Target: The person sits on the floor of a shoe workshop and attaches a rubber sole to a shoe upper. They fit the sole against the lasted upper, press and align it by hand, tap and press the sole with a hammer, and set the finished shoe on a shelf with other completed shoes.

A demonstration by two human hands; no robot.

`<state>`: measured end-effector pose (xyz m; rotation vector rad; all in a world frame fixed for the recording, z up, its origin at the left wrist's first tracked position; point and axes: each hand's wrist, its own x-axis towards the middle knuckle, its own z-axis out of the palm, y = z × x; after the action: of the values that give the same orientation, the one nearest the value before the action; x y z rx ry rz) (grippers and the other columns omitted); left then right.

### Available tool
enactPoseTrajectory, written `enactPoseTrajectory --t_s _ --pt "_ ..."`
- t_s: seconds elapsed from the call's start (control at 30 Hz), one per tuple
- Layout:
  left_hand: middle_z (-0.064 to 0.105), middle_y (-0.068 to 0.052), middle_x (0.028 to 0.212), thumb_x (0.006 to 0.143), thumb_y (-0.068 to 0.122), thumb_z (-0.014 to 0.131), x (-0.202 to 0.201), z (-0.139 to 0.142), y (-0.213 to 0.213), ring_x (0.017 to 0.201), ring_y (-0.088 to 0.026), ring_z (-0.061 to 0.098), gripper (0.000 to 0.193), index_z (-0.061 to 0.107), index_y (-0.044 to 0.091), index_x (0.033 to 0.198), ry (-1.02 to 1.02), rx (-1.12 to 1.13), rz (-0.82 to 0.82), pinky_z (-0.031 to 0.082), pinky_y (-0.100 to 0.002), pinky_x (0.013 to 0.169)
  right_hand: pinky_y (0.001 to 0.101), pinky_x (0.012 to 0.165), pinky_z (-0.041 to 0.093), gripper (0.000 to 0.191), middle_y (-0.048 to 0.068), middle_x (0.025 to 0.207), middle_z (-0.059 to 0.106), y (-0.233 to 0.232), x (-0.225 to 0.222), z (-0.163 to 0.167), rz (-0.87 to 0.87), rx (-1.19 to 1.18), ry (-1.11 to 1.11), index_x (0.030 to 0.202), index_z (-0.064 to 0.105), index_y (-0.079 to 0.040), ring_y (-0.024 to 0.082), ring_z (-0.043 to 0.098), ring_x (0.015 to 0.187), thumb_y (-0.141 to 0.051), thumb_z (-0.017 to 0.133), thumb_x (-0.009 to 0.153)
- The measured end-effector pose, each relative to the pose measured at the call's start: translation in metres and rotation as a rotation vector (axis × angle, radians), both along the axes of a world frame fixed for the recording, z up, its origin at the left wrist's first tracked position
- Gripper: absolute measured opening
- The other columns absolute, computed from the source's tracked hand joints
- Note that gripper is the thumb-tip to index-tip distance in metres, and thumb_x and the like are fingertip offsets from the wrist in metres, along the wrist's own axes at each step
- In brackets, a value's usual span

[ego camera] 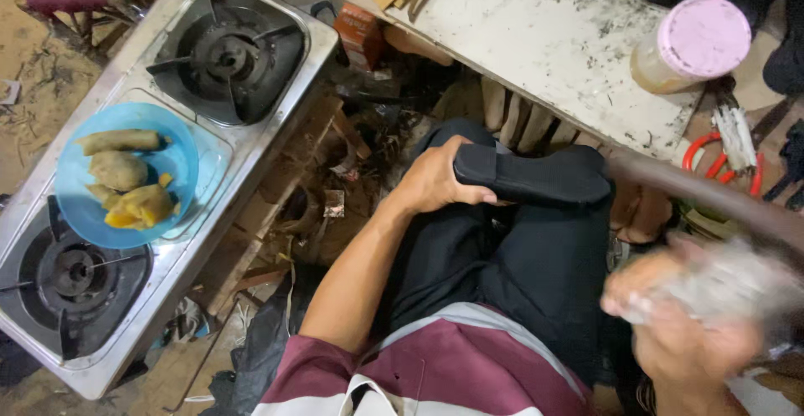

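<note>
Cluttered ground fills the view: dirt floor at left, scrap wood and debris in the middle, seen from above a seated person in dark trousers.

Hard to read: the right hand [682,320] is smeared by motion at lower right. I see it closed around something pale and blurred, but I cannot tell what that is. A long dark bar [712,194] crosses above it, also blurred, running off the right edge.

Left hand [435,177] is sharp: fingers curled shut around one end of a black padded piece [536,177] that lies across the lap. I cannot make out what kind of thing it is.

Edges: a worn white counter [536,39] slants across the top, its near edge just beyond the knees. A two-burner steel stove [167,173] runs along the left, its lower corner cut off. The gap between stove and legs is crowded with scrap.

Containers: a blue bowl [126,173] sits on the stove between the burners, holding yellowish cooked pieces. A pink-lidded jar [691,43] stands at the counter's right corner; contents brownish, unclear. Red-handled pliers [720,161] lie below it.
</note>
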<state>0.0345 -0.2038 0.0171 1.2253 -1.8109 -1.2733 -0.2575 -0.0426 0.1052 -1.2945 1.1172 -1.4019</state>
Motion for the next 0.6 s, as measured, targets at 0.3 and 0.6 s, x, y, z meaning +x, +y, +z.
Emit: enactPoseTrajectory --t_s 0.3,0.6 --pt "0.073 -0.023 0.108 0.057 0.048 0.094 -0.007 0.009 0.013 0.107 -0.039 0.070 0.089 0.058 0.003 0.125 -0.184 -0.010 -0.035 0.054 -0.044 0.090 0.0510 0.070 0.054 0.039 0.026 0.089 0.070 -0.013 -0.009 -0.047 -0.011 0.267 0.963 0.114 0.064 -0.001 0.047 0.069 0.089 -0.030 0.072 0.088" --pt "0.068 -0.013 0.108 0.057 0.046 0.083 -0.090 0.055 0.027 0.096 -0.031 0.065 0.104 0.048 0.006 0.146 -0.850 -0.731 -0.308 0.047 -0.044 0.084 0.0381 0.068 0.054 0.040 0.018 0.094 0.065 0.030 -0.047 -0.020 -0.222 0.151 0.347 0.121 0.059 0.004 0.029 0.063 0.074 -0.023 0.072 0.095"
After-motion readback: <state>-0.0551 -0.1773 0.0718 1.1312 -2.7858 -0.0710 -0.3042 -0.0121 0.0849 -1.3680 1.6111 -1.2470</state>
